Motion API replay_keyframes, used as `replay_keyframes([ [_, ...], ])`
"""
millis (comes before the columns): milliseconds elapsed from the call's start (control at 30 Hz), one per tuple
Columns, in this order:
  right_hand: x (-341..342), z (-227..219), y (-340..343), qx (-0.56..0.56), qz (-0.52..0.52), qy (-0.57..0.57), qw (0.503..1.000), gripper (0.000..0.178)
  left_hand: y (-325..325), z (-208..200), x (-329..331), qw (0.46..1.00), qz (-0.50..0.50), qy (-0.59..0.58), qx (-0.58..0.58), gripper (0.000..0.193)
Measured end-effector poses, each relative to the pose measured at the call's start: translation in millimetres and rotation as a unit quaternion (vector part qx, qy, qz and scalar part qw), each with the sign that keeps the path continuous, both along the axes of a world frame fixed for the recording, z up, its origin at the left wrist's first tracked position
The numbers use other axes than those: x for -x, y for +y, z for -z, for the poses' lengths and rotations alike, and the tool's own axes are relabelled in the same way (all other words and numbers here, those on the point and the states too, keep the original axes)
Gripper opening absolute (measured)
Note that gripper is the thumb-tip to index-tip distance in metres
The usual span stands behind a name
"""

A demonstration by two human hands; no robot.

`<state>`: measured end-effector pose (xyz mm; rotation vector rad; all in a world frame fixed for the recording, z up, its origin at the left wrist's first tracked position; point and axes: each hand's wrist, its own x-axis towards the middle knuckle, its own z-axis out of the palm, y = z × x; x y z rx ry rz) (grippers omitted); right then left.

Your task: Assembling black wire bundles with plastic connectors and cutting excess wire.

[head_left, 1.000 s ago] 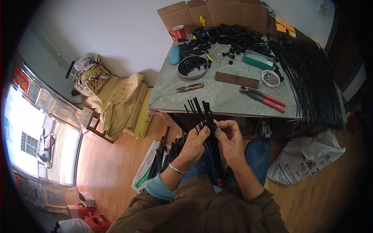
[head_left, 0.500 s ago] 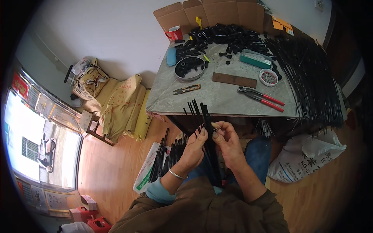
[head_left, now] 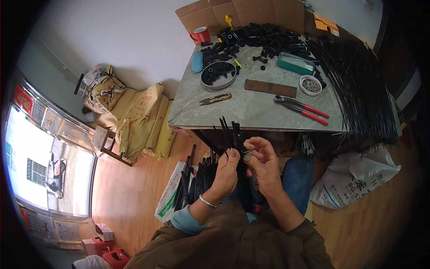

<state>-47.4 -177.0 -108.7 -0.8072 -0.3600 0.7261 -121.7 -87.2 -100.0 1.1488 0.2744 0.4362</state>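
In front of my lap, my left hand [head_left: 226, 172] is closed round a bundle of thin black rods [head_left: 225, 126], like umbrella ribs, standing up against a thicker black shaft [head_left: 237, 130]. A silver bangle is on that wrist. My right hand [head_left: 265, 168] is closed beside the shaft, thumb and forefinger pinching a thin pale wire [head_left: 252, 151] against its upper part. Between my legs the lower end of the bundle runs down, partly hidden by both hands.
On the table [head_left: 188, 114] are scissors [head_left: 215, 99], red-handled pliers [head_left: 302, 110], a brown bar [head_left: 270, 88], a round tin [head_left: 218, 84], a white bowl [head_left: 310, 85], a teal box [head_left: 295, 64] and piled black parts [head_left: 277, 42]. Black rods [head_left: 358, 85] overhang its right edge. Sacks [head_left: 143, 121] stand left.
The fanned rods have drawn closer together beside the shaft. My right fingers have shifted slightly at the wire, and my left hand sits a little nearer the shaft.
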Motion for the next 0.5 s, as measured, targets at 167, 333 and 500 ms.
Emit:
replay_keyframes([
  [167,2.9,4.1,-1.4,0.013,0.010,-0.018,1.000,0.037,-0.1,5.1,1.5,1.000,-0.003,-0.015,-0.013,0.045],
  [333,0.9,-0.7,-1.0,0.023,0.044,-0.075,0.996,0.034,2.3,5.5,3.8,1.000,0.015,-0.023,-0.015,0.042],
  [500,3.2,-2.7,-2.4,0.043,0.080,-0.121,0.988,0.026,2.8,11.8,3.5,1.000,-0.007,-0.006,-0.026,0.041],
])
